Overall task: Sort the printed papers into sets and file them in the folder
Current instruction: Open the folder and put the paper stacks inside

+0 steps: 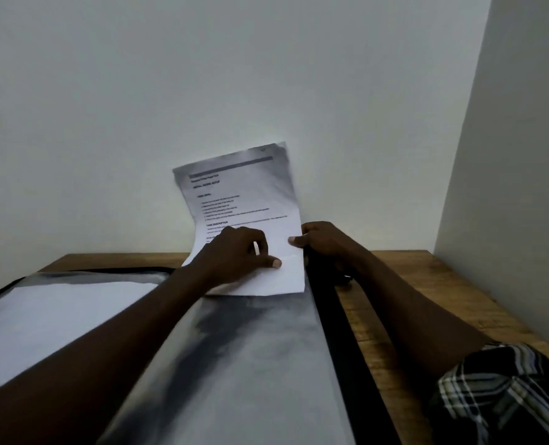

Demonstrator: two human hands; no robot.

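Plain pale wall (202, 75) ahead, smooth and bare, meeting a second wall in a corner off to the right, and below it a warm, grainy wooden tabletop (427, 284). Spread open across it lies the folder (334, 332), black-edged and flat. In the folder's left half there's a blank white sheet (51, 319) under a glossy film. Moving to its middle, a clear plastic sleeve (260, 374), shiny with grey reflections, and a bare forearm crossing over it. Above the folder's far end, the left hand (234, 255) grips the printed paper (244, 194), fingers curled on its face, thumb pressed flat near the lower edge. The paper stands up off the folder, thin and limp, bowing in an S-curve toward the wall, with black text lines and a grey bar on top. At its right edge the right hand (324, 242) pinches it, thumb in front, fingers hidden behind. Right of the folder's black strip, bare wood, and a checked sleeve (498, 390).
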